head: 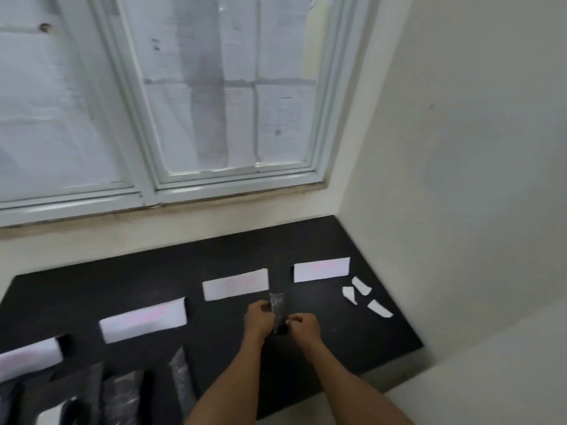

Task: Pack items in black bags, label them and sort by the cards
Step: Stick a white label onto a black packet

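Note:
A small black bag point(278, 308) is held upright over the black table point(352, 348), below the third card. My left hand point(259, 319) grips its left edge and my right hand point(303, 326) pinches its right edge. Several white cards with pink writing lie in a slanted row: one at far left point(29, 357), one point(142, 320), one point(235, 284) and one at the right point(321, 269). The writing is too blurred to read. Three small white paper labels point(362, 294) lie at the right end of the table.
Several black plastic bags point(122, 397) lie at the table's near left edge. A white-framed window point(214, 87) covered with paper is behind the table. A white wall point(460, 179) closes the right side, and the table's right front corner point(422, 345) is near it.

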`<act>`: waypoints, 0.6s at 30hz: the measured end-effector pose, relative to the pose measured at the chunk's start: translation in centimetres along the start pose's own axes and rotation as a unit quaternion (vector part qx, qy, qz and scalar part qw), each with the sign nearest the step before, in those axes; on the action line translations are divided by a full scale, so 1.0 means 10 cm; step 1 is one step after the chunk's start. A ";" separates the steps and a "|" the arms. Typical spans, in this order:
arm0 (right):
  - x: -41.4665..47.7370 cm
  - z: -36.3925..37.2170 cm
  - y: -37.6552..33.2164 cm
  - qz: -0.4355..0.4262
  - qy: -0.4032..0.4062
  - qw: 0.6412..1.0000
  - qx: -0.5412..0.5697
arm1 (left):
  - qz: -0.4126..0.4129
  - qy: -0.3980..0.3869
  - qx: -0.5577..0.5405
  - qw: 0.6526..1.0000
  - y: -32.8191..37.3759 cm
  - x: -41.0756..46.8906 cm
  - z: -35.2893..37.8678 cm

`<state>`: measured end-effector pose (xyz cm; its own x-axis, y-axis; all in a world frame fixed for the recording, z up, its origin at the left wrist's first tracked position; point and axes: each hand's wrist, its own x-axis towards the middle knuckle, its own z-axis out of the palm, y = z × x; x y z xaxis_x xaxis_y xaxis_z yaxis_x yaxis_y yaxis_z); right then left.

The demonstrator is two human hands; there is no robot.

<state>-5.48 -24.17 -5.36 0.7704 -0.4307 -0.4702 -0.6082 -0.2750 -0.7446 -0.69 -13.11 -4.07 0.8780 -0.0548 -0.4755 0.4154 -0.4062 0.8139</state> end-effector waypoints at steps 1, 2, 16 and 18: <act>0.09 -0.20 0.05 0.002 0.014 1.000 -0.010 | 0.007 -0.006 0.001 1.000 0.11 0.04 0.17; 0.19 -0.42 0.11 0.008 0.027 0.999 -0.022 | 0.011 -0.014 0.003 1.000 0.24 0.09 0.34; 1.52 -2.29 1.26 0.203 0.207 0.957 0.023 | -0.006 -0.071 -0.006 0.997 1.05 0.86 2.06; 1.63 -2.29 1.32 0.214 0.196 0.956 0.031 | -0.032 -0.077 -0.032 0.996 1.05 0.94 2.16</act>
<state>-5.38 -54.50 -12.03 0.3144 -0.7845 -0.5345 -0.8300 0.0460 -0.5558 6.84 -37.57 -7.19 0.8044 -0.1725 -0.5685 0.4878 -0.3543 0.7978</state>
